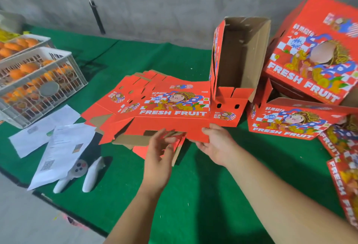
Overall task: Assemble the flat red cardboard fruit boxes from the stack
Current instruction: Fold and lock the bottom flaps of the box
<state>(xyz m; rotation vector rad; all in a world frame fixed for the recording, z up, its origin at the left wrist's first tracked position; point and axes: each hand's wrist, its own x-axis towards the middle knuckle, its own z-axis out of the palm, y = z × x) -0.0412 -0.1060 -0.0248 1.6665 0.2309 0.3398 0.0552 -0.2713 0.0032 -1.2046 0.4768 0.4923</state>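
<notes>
A stack of flat red cardboard fruit boxes (147, 96) printed "FRESH FRUIT" lies fanned out on the green mat in the middle. My right hand (217, 143) pinches the near red flap of the top flat box (174, 125), thumb on top. My left hand (157, 154) is just left of it with relaxed fingers, fingertips touching the flap's near edge. An assembled box (240, 59) stands on end behind the stack, its brown inside facing me. More assembled boxes (313, 50) are piled at the right.
White plastic crates of orange fruit (38, 81) stand at the left. Paper sheets (58, 146) and two white controllers (91, 174) lie near the mat's front-left edge. Green mat (193, 185) covers the table; a grey wall is behind.
</notes>
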